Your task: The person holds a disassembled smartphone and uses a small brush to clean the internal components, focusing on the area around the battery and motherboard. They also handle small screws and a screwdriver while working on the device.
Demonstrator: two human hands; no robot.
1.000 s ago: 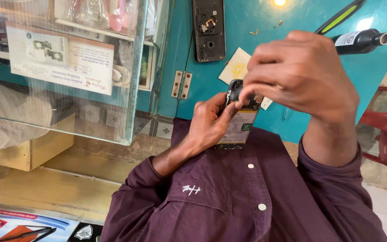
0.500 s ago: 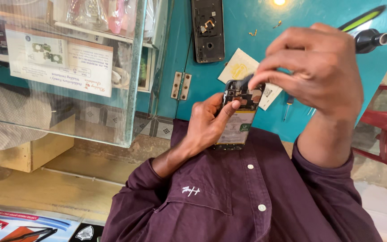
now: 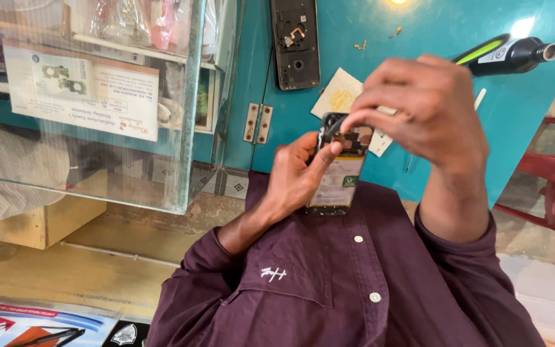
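**Opened phone in hand: grip, handling, blind spots**

1. Position. You hold the phone (image 3: 340,168) upright above the front of your purple shirt (image 3: 329,283), its back cover off and its inner parts facing you. Take the phone as the landmark for every place below.

2. Left hand (image 3: 297,177). It wraps the phone's left edge and lower half, closed on it, with the thumb laid across the upper part.

3. Right hand (image 3: 422,115). It sits above and to the right of the phone, fingers pinched narrow at the phone's top edge. A thin dark tip seems to show there; whether it is a tool or a loose part cannot be told.

4. Handling. Judge the phone as light, stiff and fragile. The exposed board at the top and the pale battery below it should not take pressure. Grip by the 2 long side edges of the frame, as the left hand does. The edges are likely smooth, so keep the grip full.

5. Surroundings. Above the phone, a second back shell (image 3: 295,42) lies on the teal surface (image 3: 419,26). A yellow card (image 3: 336,96) lies just above. A dark bottle (image 3: 515,56) lies up and to the right. A glass cabinet (image 3: 97,96) stands well to the left.

6. Hidden. The left palm covers the phone's lower left. The right fingers cover its top right corner. The phone's screen side faces away.
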